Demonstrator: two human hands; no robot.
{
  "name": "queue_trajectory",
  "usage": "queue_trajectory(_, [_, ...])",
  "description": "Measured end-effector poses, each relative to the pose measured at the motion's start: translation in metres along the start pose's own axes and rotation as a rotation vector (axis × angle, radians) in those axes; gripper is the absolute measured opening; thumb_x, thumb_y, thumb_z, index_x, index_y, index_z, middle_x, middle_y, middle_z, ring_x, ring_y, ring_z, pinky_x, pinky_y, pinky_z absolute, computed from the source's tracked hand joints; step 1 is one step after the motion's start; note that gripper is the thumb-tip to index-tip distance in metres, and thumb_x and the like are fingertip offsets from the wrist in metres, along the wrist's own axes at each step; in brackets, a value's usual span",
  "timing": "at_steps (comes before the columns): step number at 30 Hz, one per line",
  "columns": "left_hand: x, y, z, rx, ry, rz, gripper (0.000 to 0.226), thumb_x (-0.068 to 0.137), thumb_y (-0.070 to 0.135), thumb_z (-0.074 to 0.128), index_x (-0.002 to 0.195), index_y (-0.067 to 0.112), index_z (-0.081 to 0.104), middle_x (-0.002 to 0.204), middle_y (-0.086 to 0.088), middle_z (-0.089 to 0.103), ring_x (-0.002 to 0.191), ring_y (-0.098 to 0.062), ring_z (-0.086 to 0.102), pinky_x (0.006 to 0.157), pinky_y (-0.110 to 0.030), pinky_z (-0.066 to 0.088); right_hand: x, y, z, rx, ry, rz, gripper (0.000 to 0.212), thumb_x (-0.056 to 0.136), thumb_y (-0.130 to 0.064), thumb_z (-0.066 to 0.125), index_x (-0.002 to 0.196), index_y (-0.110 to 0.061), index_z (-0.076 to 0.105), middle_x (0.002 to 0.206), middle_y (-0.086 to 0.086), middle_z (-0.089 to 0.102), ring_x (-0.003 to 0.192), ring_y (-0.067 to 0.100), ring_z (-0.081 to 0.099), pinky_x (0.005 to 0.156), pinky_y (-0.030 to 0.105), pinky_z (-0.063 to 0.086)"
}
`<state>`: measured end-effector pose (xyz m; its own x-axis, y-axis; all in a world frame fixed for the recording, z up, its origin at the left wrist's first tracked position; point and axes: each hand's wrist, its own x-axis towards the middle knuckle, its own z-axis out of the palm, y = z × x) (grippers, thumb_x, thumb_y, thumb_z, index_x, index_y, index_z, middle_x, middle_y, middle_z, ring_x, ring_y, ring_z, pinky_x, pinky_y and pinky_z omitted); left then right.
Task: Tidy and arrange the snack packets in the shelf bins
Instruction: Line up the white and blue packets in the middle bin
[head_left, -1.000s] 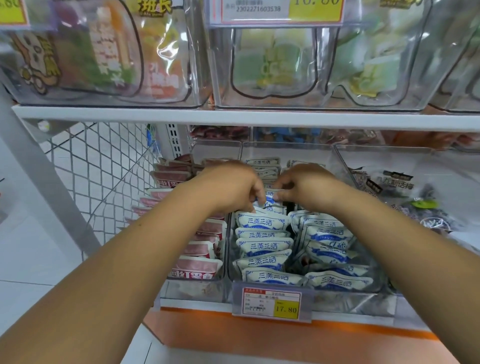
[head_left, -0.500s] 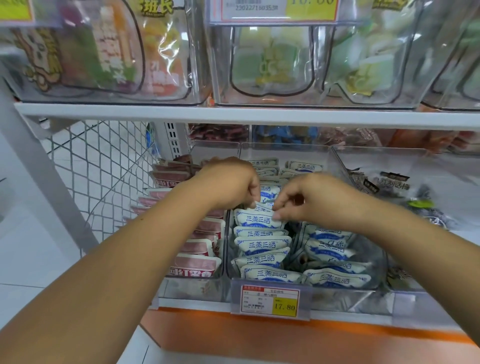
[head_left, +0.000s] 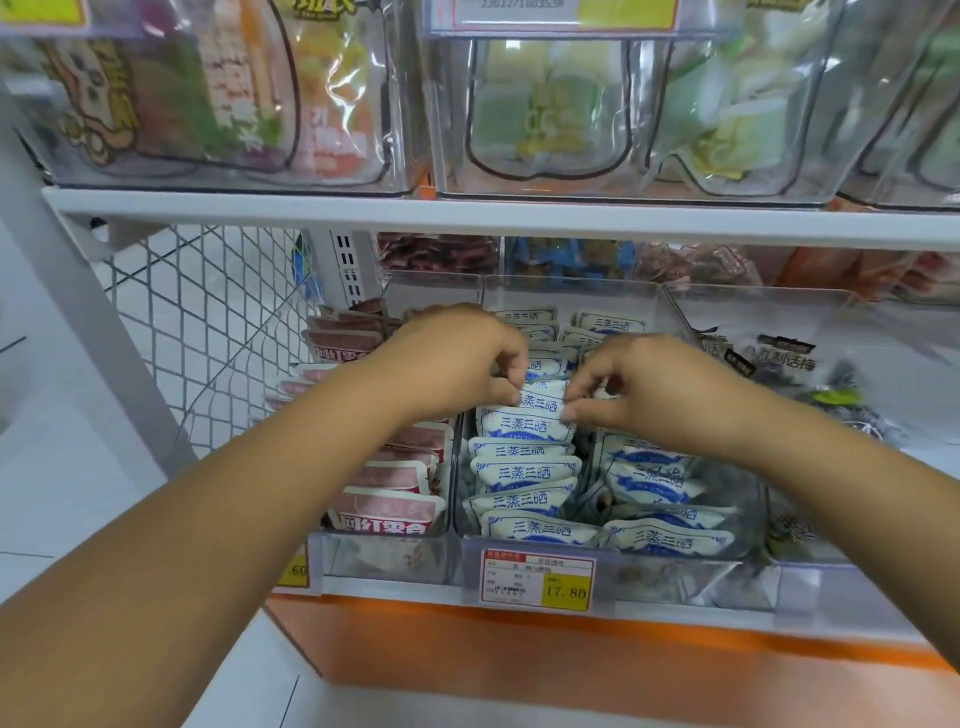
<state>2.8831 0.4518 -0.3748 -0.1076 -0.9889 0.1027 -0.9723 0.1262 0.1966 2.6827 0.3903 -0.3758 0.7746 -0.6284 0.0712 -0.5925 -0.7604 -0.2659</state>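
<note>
**Both hands on one white-and-blue packet (head_left: 537, 404) in the middle bin (head_left: 675, 574)**

Far left: a wire mesh panel (head_left: 208, 332) is closing off the shelf end, with floor tiles showing through it.

Left bin (head_left: 384, 564): pink packets (head_left: 387, 512) are standing in a row front to back. The left forearm is crossing over them and hiding the middle of the row.

The left hand (head_left: 457, 358) is reaching across into the middle bin. Its fingers are curled, and thumb and fingertips are pinching the packet's upper left corner. The packet is standing about midway along the bin's left row, pressed between its neighbours.

The right hand (head_left: 649, 389) is pinching the same packet's right edge with bent fingers. Whatever is lying under its palm is not showing. The right wrist is covering part of the bin's right row, where packets are lying slumped and overlapping. A price tag (head_left: 537, 579) reading 17.80 is hanging on the bin's front.

Right bin (head_left: 810, 587): it is holding dark packets (head_left: 784, 358), with most of the print hard to read through the glare.

Overhead, the upper-shelf bins (head_left: 545, 104) are coming through blurred. Their contents are showing only as green and orange shapes, and the frame edge is cutting off their tops.
</note>
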Motion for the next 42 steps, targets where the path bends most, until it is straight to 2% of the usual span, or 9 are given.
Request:
queue_trajectory(5, [-0.032,-0.001,-0.001,0.025,-0.025,0.126,0.026,0.074,0.057,0.071,0.089,0.036,0.074,0.105,0.021,0.062,0.108,-0.002,0.045,0.099,-0.034,0.034,-0.018,-0.013,0.006,-0.056,-0.163,-0.068,0.024,0.086,-0.053,0.061,0.102,-0.037,0.069,0.089,-0.017,0.067,0.083,0.001,0.058,0.076,0.024,0.047])
queue_trajectory(10, [-0.046,0.009,0.006,0.219,-0.018,0.141,0.041,0.074,0.06,0.069,0.11,0.041,0.062,0.115,0.022,0.05,0.116,-0.006,0.035,0.1,-0.032,0.028,-0.009,-0.013,0.034,0.041,-0.057,-0.019,0.014,0.092,-0.038,0.061,0.08,-0.03,0.064,0.077,-0.012,0.066,0.074,0.006,0.056,0.063,0.023,0.037])
queue_trajectory(15, [-0.051,0.012,0.011,0.17,0.037,0.084,0.016,0.078,0.052,0.07,0.089,0.04,0.069,0.116,0.023,0.051,0.121,-0.004,0.033,0.088,-0.027,0.022,-0.012,-0.016,0.03,0.116,-0.082,0.022,0.014,0.091,-0.038,0.062,0.092,-0.025,0.07,0.081,-0.011,0.067,0.078,0.006,0.058,0.065,0.021,0.042])
queue_trajectory(18, [-0.05,0.01,0.012,0.133,0.046,0.092,0.018,0.08,0.054,0.067,0.085,0.038,0.073,0.115,0.022,0.054,0.118,-0.003,0.035,0.094,-0.029,0.025,-0.024,-0.019,0.009,0.141,-0.032,-0.06,0.012,0.088,-0.041,0.065,0.095,-0.035,0.071,0.085,-0.017,0.064,0.087,-0.002,0.051,0.077,0.02,0.042])
queue_trajectory(22, [-0.056,0.003,0.007,-0.036,0.029,0.174,0.024,0.077,0.062,0.063,0.085,0.042,0.074,0.109,0.024,0.056,0.111,0.0,0.039,0.1,-0.034,0.03,-0.038,-0.032,0.016,-0.003,-0.154,-0.081,0.025,0.085,-0.052,0.063,0.104,-0.037,0.07,0.083,-0.016,0.06,0.084,0.001,0.052,0.075,0.02,0.042])
queue_trajectory(28, [-0.065,0.006,0.006,0.142,-0.043,0.148,0.034,0.079,0.062,0.063,0.102,0.039,0.072,0.113,0.028,0.054,0.121,0.005,0.031,0.102,-0.033,0.022,-0.032,-0.034,0.022,-0.013,-0.011,0.051,0.032,0.085,-0.049,0.064,0.063,-0.027,0.058,0.065,-0.008,0.06,0.062,0.004,0.05,0.055,0.023,0.034])
queue_trajectory(30, [-0.066,0.006,0.006,0.147,-0.032,0.133,0.031,0.08,0.059,0.065,0.102,0.039,0.072,0.112,0.027,0.055,0.122,0.005,0.032,0.101,-0.032,0.021,-0.032,-0.037,0.027,-0.069,-0.031,0.062,0.039,0.088,-0.048,0.061,0.059,-0.024,0.05,0.06,-0.008,0.054,0.061,0.008,0.048,0.058,0.024,0.029])
queue_trajectory(36, [-0.064,0.016,0.01,0.22,0.004,0.101,0.02,0.083,0.05,0.066,0.093,0.033,0.07,0.107,0.02,0.055,0.118,0.001,0.036,0.094,-0.029,0.024,-0.045,-0.038,-0.005,0.074,-0.158,0.099,0.025,0.078,-0.057,0.068,0.087,-0.034,0.068,0.084,-0.017,0.068,0.08,-0.001,0.062,0.074,0.023,0.05])
queue_trajectory(42, [-0.063,0.016,0.007,0.176,-0.03,0.085,0.019,0.081,0.048,0.07,0.09,0.031,0.071,0.107,0.02,0.055,0.117,0.0,0.035,0.088,-0.025,0.022,-0.057,-0.05,0.014,-0.176,-0.108,-0.105,0.022,0.091,-0.049,0.055,0.105,-0.041,0.07,0.089,-0.019,0.067,0.093,0.003,0.051,0.088,0.023,0.033])
